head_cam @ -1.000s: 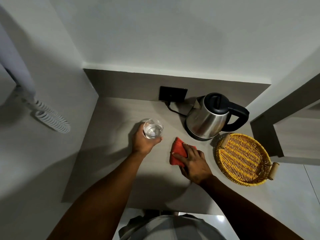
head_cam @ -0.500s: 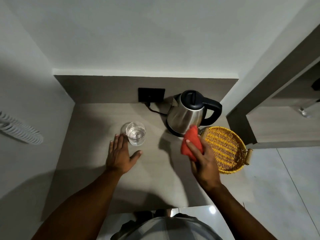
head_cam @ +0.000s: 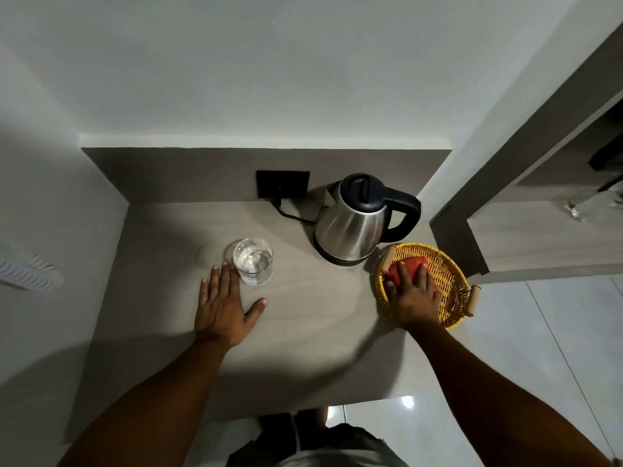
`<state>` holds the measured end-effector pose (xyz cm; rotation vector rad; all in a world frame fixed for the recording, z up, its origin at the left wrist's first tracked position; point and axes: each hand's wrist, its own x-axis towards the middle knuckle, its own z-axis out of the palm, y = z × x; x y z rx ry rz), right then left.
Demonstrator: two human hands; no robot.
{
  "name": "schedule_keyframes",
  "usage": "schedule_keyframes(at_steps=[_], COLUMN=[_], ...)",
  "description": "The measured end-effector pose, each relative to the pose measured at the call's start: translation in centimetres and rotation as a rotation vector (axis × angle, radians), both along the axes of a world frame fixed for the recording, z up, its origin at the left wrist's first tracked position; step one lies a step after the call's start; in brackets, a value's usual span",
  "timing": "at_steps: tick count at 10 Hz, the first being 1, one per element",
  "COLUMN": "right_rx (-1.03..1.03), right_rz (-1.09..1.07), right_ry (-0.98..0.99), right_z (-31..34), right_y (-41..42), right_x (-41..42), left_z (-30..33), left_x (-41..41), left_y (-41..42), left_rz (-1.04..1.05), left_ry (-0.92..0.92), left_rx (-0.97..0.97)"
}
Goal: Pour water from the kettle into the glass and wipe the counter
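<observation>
A clear glass (head_cam: 253, 260) with water in it stands on the grey counter (head_cam: 303, 332). My left hand (head_cam: 224, 306) lies flat and open on the counter just in front of the glass, fingertips beside its base. The steel kettle (head_cam: 357, 220) with black lid and handle sits on its base at the back right, plugged into a black socket (head_cam: 282, 184). My right hand (head_cam: 414, 291) presses a red cloth (head_cam: 409, 264) down inside the yellow wicker basket (head_cam: 448, 298), fingers over the cloth.
The basket sits at the counter's right edge, close to the kettle. A wall bounds the counter on the left, with a white coiled cord (head_cam: 27, 269) on it. A wooden shelf unit (head_cam: 539, 237) stands to the right. Tiled floor lies below.
My right hand carried the red cloth from the counter, up past the kettle, into the basket. My left hand let go of the glass and now lies flat in front of it.
</observation>
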<state>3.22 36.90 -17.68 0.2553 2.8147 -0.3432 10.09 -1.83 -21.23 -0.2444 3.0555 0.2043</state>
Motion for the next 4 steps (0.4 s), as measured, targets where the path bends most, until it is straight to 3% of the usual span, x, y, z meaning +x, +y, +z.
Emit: schedule_keyframes(at_steps=[2,3,4], right_rx=[0.003,-0.018,-0.119], right_rz=[0.029,0.023,0.353], right_ry=[-0.051,0.119,0.283], right_z=[0.6,1.9,1.6], right_y=[0.0,-2.0,-5.3], right_x=[0.0,1.9,7.7], left_z=[-0.4,0.6,-0.2], left_x=[0.0,-0.1,2.5], left_y=[0.2,-0.2,2.6], left_rz=[-0.005,0.015,0.059], left_ry=[0.01,-0.053,-0.018], left_rx=[-0.022,0.016,0.047])
